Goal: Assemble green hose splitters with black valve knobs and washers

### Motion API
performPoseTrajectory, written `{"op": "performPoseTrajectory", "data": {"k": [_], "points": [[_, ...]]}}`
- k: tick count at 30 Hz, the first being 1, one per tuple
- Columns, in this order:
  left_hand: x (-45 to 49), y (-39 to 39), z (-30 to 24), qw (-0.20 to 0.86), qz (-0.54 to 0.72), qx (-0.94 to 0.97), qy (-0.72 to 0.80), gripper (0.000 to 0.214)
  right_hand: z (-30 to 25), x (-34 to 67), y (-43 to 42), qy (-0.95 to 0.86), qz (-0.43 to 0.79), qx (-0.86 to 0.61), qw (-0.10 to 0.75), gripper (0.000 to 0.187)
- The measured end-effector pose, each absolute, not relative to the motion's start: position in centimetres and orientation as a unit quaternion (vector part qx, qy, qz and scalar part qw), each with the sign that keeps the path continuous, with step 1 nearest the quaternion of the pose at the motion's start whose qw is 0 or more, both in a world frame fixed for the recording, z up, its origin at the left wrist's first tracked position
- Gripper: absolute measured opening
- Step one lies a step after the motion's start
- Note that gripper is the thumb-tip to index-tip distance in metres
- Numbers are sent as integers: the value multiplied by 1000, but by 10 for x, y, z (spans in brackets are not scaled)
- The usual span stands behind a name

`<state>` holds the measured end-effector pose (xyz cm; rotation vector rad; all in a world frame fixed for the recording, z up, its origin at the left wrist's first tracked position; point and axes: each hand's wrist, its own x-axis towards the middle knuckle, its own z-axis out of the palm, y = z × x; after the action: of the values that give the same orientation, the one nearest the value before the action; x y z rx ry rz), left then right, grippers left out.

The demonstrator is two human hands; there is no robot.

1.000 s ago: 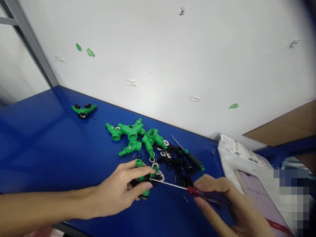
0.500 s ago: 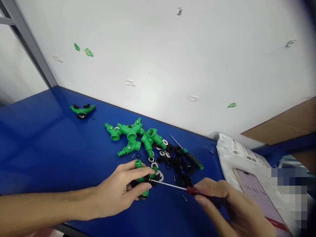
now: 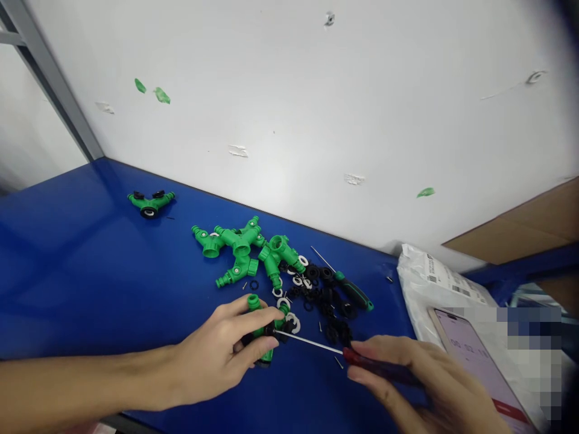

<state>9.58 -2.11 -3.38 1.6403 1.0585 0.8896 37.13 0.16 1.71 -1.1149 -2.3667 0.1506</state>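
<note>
One green Y-shaped plastic connector with black knobs (image 3: 151, 203) far left, unmoved. Left hand (image 3: 215, 355): fingers gripping one green-and-black plastic fitting (image 3: 266, 355) over blue surface (image 3: 67, 271). One red-handled metal-shafted screwdriver (image 3: 350, 357), tip at fitting; right hand (image 3: 432, 377) fingers holding its handle, slightly lower than before.

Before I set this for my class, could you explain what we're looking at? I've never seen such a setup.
There is no machine here: a person works bare-handed, and the camera, worn on their head, looks forward and down. The left hand grips a green connector. The right hand holds a red-handled screwdriver, its shaft reaching to that connector. On the blue table lie more green connectors, white rings, black parts, small screws and a green-and-black screwdriver. At the right are a white package and a phone.
</note>
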Motion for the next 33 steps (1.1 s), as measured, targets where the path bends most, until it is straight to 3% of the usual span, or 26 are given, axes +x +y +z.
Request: {"op": "performPoseTrajectory", "data": {"k": [8, 13, 16, 22, 26, 33], "points": [[94, -20, -37, 485, 357, 671, 432, 37, 24, 361, 2, -863, 86, -437, 239, 21], [94, -20, -38, 494, 357, 660, 439, 38, 23, 360, 6, -884, 58, -396, 242, 10], [95, -20, -37, 520, 357, 642, 436, 37, 28, 360, 14, -884, 77, -392, 242, 18], [95, -19, -36, 567, 358, 583, 458, 37, 17, 396, 59, -687, 27, -615, 385, 31], [94, -20, -38, 577, 360, 573, 457, 37, -10, 425, 93, -654, 18, -674, 343, 37], [93, -23, -36, 596, 388, 541, 450, 44, -17, 425, 96, -707, 68, -657, 251, 25]]}}
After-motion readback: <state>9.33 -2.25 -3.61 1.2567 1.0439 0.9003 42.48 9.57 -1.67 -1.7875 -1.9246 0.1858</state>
